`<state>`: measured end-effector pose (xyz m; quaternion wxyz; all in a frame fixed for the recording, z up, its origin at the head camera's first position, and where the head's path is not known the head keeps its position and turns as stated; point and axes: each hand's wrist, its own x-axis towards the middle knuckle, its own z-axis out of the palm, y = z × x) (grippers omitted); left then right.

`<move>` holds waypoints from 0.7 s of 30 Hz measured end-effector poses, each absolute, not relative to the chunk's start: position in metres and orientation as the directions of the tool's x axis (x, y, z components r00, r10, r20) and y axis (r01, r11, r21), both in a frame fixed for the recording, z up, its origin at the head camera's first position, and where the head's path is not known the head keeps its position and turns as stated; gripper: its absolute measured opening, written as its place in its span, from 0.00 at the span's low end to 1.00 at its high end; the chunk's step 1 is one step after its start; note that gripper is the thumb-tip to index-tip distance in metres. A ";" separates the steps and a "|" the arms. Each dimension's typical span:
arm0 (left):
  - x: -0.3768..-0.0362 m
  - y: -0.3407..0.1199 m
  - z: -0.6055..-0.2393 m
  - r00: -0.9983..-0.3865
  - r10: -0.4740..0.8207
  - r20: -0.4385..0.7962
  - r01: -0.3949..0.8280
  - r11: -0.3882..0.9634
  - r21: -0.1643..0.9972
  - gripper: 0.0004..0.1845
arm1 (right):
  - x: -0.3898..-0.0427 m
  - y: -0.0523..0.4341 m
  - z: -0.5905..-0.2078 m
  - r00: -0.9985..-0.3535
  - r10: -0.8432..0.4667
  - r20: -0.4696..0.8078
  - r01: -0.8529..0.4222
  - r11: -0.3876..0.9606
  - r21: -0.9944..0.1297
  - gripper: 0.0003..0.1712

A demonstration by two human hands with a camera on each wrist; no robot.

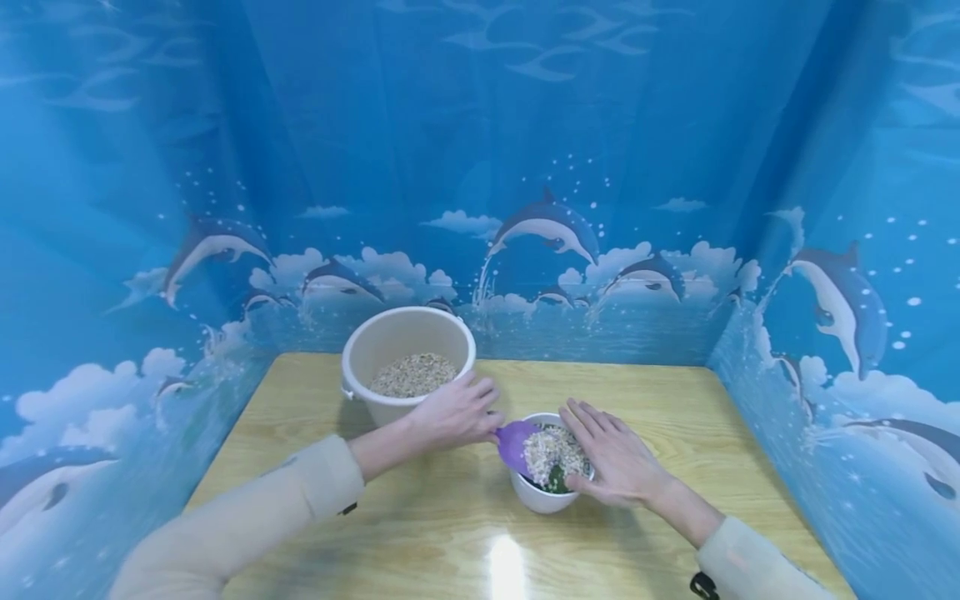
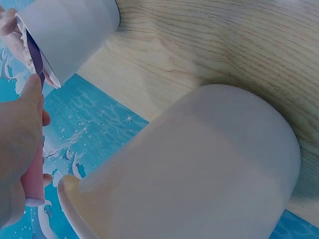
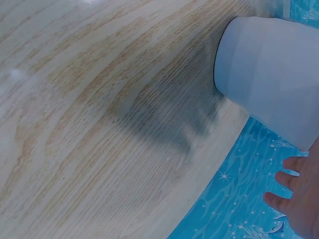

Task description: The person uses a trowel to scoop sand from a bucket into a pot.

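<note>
Purple and smooth, the plastic scoop (image 1: 516, 444) gripped in your left hand (image 1: 457, 412) lies level, its rounded bowl pointing right over the grain-heaped small white pot (image 1: 542, 495), where your right hand (image 1: 615, 457) rests flat and open-fingered.

place: staged recording booth | evidence: dolphin-print blue backdrop (image 1: 555, 225) on 3 sides, bare wood table (image 1: 450, 542)

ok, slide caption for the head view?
Left hand tips purple scoop of grain into small white pot; right hand rests flat over it.
</note>
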<state>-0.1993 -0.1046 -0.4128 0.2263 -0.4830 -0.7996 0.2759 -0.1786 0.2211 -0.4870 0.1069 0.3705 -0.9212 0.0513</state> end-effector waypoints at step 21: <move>-0.202 -0.099 -0.412 -0.408 0.905 0.116 0.635 0.373 -0.676 0.26 | -0.179 0.221 -0.487 -0.715 -0.665 0.215 -0.683 0.730 -0.016 0.63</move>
